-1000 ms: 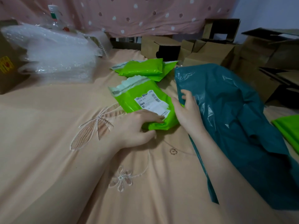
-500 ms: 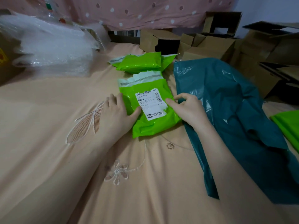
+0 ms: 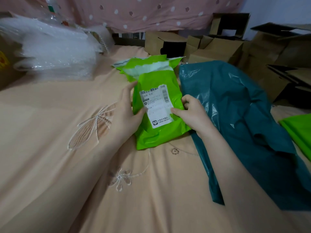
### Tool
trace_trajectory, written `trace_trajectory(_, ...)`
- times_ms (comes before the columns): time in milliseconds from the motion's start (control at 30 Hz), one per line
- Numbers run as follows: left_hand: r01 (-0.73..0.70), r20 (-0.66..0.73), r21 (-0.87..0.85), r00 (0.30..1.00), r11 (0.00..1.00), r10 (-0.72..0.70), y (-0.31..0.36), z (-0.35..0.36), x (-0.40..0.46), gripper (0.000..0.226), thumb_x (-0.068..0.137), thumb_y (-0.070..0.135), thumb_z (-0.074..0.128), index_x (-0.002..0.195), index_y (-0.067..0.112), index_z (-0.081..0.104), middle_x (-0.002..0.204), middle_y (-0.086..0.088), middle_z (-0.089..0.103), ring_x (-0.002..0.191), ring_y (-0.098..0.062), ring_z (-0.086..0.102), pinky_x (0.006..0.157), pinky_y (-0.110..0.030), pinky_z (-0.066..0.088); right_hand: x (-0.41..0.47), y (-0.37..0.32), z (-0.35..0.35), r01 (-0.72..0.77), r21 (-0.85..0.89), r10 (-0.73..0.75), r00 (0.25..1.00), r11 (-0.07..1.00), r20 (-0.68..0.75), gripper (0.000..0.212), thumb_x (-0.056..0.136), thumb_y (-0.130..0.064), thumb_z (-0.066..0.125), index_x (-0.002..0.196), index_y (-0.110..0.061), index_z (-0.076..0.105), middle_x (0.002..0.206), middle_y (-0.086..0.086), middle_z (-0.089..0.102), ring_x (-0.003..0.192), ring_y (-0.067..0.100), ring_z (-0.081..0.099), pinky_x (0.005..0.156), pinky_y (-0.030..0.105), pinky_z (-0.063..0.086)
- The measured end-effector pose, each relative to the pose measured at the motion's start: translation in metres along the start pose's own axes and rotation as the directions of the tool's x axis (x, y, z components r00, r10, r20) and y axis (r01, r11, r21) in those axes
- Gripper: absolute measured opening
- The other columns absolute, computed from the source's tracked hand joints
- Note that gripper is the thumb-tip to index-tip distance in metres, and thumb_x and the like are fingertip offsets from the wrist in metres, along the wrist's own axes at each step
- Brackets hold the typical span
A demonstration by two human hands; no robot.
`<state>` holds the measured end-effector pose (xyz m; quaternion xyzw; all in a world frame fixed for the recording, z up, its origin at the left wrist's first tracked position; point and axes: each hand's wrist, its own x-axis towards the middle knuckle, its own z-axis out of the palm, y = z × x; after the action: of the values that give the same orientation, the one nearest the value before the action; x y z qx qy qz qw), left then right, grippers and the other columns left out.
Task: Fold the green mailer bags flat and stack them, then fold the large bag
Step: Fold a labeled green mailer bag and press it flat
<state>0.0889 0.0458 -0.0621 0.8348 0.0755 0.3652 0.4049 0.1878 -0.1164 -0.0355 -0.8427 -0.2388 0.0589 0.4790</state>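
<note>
On a peach embroidered bedspread point(image 3: 70, 174), a person's two hands bracket a green mailer bag point(image 3: 158, 105) bearing a white shipping label point(image 3: 157, 107), apparently to square it up before it goes onto the stack. The left hand point(image 3: 125, 111) lies along the bag's left edge, fingers point(image 3: 130, 89) nearly straight against the side and thumb resting on the label, steadying rather than clutching. The right hand point(image 3: 191, 111) grips the right edge, fingers curled around it and thumb pressed onto the label's lower corner. Touching the bag's right side, the large teal bag point(image 3: 235, 115) sprawls unfolded and crumpled, evidently left for last. Just behind the held bag, its white-lined flap overlapping them, lie the folded green mailers point(image 3: 133, 63) already stacked. Another green bag point(image 3: 299, 132) shows at the right edge. Farther back sit bubble wrap point(image 3: 53, 49), cardboard boxes point(image 3: 218, 51) and a pink dotted curtain point(image 3: 151, 12).
</note>
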Motion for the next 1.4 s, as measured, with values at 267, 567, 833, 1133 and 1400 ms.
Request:
trace_trajectory(267, -0.027, -0.3, -0.293, 0.952, 0.956, -0.065, 0.04, -0.005, 0.025, 0.065, 0.071, -0.002, 0.075, 0.124, 0.007, 0.039, 0.125, -0.002, 0.046, 0.11, 0.012, 0.047, 0.084, -0.018, 0.049, -0.006, -0.018, -0.005, 0.164, 0.419, -0.1, 0.98, 0.893, -0.169, 0.027, 0.08, -0.016, 0.073, 0.104, -0.017, 0.058, 0.101, -0.004, 0.069, 0.095, 0.014, 0.067, 0.085, 0.037, 0.055)
trace_trajectory(567, 0.255, 0.065, -0.411, 0.966, 0.875, -0.251, 0.028, 0.013, 0.011, 0.067, 0.074, 0.036, 0.071, 0.131, 0.024, 0.037, 0.112, 0.005, 0.064, 0.096, -0.006, 0.066, 0.078, -0.028, 0.055, -0.004, -0.015, -0.012, 0.279, 0.397, -0.106, 0.909, 0.874, -0.404, 0.008, 0.083, -0.018, 0.07, 0.08, -0.022, 0.064, 0.087, -0.004, 0.07, 0.087, 0.016, 0.068, 0.079, 0.041, 0.056)
trace_trajectory(833, 0.234, 0.093, -0.251, 0.972, 0.939, -0.217, 0.011, 0.013, 0.005, 0.02, 0.079, 0.047, 0.064, 0.083, 0.028, 0.068, 0.083, 0.005, 0.072, 0.074, -0.005, 0.061, 0.069, -0.034, 0.049, -0.005, -0.015, -0.011, 0.275, 0.417, -0.09, 0.907, 0.866, -0.411, 0.009, 0.083, -0.018, 0.07, 0.078, -0.024, 0.065, 0.085, -0.008, 0.07, 0.083, 0.011, 0.068, 0.078, 0.038, 0.057)
trace_trajectory(1133, 0.205, -0.039, -0.261, 0.974, 0.943, -0.223, 0.005, 0.016, 0.007, 0.027, 0.084, 0.044, 0.062, 0.096, 0.02, 0.059, 0.092, 0.005, 0.068, 0.081, -0.004, 0.062, 0.071, -0.032, 0.051, -0.008, -0.013, -0.01, 0.152, 0.467, -0.079, 0.982, 0.871, -0.172, 0.02, 0.078, -0.008, 0.074, 0.094, -0.02, 0.068, 0.095, -0.005, 0.071, 0.09, 0.011, 0.069, 0.08, 0.034, 0.057)
trace_trajectory(1400, -0.073, -0.046, 0.021, 0.996, 0.997, 0.074, 0.038, 0.018, -0.006, 0.032, 0.09, 0.026, 0.053, 0.122, 0.021, 0.051, 0.116, 0.01, 0.05, 0.097, -0.005, 0.053, 0.086, -0.024, 0.043, -0.007, -0.013, -0.002, 0.199, 0.364, -0.05, 0.923, 0.91, -0.381, 0.011, 0.077, -0.015, 0.07, 0.08, -0.025, 0.065, 0.087, -0.009, 0.071, 0.086, 0.014, 0.069, 0.081, 0.045, 0.056)
